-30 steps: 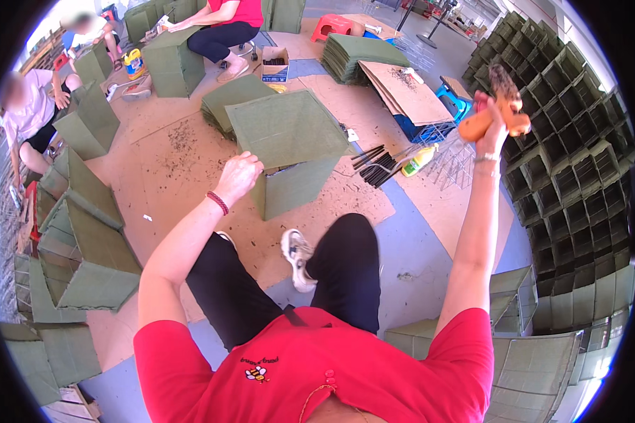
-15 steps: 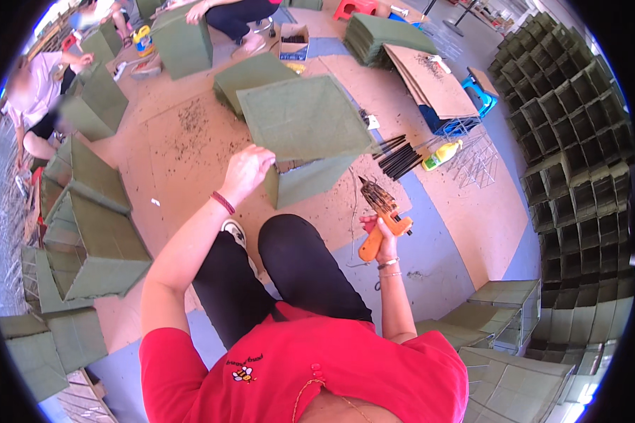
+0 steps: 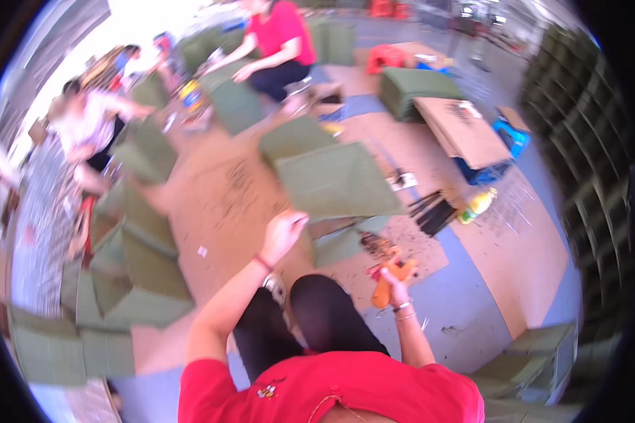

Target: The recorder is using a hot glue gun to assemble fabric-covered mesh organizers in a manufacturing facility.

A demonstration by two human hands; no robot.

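Note:
In front of my knees stands a green fabric-covered box (image 3: 339, 180) with a flat top panel and a gap under its near edge. My left hand (image 3: 282, 236) is closed, its fingertips pinched at the near left corner of that panel. An orange glue gun (image 3: 384, 287) is gripped by my right hand (image 3: 396, 283), its dark, crusted nozzle end tilted up toward the box's near right side. Motion blur softens the fingers of both hands.
Black sticks (image 3: 432, 213) and a yellow bottle (image 3: 478, 204) lie to the right, before a cardboard-topped stand (image 3: 466, 130). Green boxes (image 3: 137, 261) line the left; a tall stack of them (image 3: 578, 141) fills the right. Co-workers (image 3: 282, 49) crouch at the back left.
The view has swung upward and left, so the scene sits lower and farther right, showing more of the co-workers. My left hand stays at the box corner and my right keeps the glue gun.

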